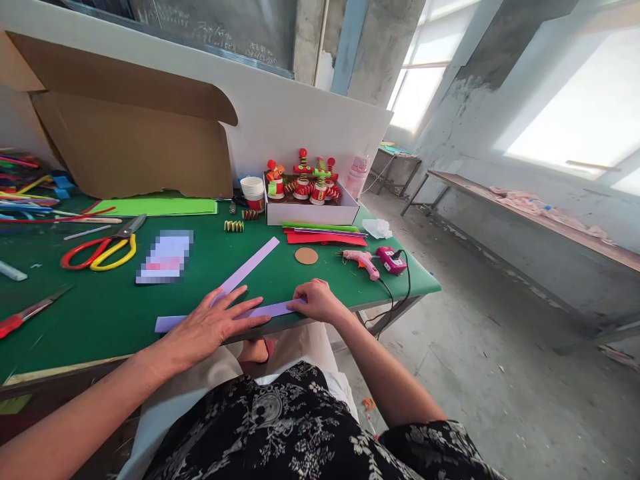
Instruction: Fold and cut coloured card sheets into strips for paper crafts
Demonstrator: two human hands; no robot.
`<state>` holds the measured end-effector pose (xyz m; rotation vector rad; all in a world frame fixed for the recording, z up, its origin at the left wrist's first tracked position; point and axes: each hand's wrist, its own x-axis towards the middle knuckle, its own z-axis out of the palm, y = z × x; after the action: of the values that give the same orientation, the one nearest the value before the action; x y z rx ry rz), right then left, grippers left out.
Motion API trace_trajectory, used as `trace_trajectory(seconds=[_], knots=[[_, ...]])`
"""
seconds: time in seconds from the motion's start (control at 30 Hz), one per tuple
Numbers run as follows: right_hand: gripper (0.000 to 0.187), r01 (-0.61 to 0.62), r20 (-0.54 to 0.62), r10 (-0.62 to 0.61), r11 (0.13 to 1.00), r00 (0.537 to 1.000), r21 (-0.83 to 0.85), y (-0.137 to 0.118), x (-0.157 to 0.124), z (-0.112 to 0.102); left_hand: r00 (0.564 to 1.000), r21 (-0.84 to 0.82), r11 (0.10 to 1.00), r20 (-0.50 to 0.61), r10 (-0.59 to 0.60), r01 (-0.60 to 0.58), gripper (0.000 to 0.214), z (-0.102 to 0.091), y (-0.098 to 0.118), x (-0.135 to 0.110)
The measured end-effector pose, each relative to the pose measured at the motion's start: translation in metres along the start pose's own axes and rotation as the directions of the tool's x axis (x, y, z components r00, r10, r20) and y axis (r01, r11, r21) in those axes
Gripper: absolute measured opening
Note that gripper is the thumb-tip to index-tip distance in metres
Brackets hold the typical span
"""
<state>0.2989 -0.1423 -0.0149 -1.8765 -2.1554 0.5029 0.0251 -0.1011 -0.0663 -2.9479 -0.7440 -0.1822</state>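
My left hand (210, 323) lies flat with fingers spread on a long purple paper strip (273, 309) near the front edge of the green table (100, 313). My right hand (316, 300) pinches the right end of that same strip, fingers curled against the table. A second purple strip (253, 265) runs diagonally away from under my left fingertips toward the middle of the table.
Red and yellow scissors (100, 251) and a red-handled tool (27, 312) lie at left. A pink glue gun (361, 261) with cord, a cardboard disc (307, 255), coloured sheets (325, 233), a white box (310, 212) of figures, a cup (253, 192) and cardboard (130, 143) stand behind.
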Motion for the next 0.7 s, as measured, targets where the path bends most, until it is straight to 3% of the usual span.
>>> trace_trajectory(seconds=[0.43,0.7], knots=[[0.017,0.067,-0.076,-0.074,0.993,0.994,-0.097,0.005,-0.004,0.007,1.0,-0.002,1.0,0.004,0.023,-0.023,0.079,-0.005,0.0,0.002],[0.017,0.112,-0.126,-0.125,0.988,0.984,-0.106,0.008,-0.008,0.011,0.986,-0.061,0.985,-0.019,0.163,-0.164,0.055,-0.017,0.019,0.014]])
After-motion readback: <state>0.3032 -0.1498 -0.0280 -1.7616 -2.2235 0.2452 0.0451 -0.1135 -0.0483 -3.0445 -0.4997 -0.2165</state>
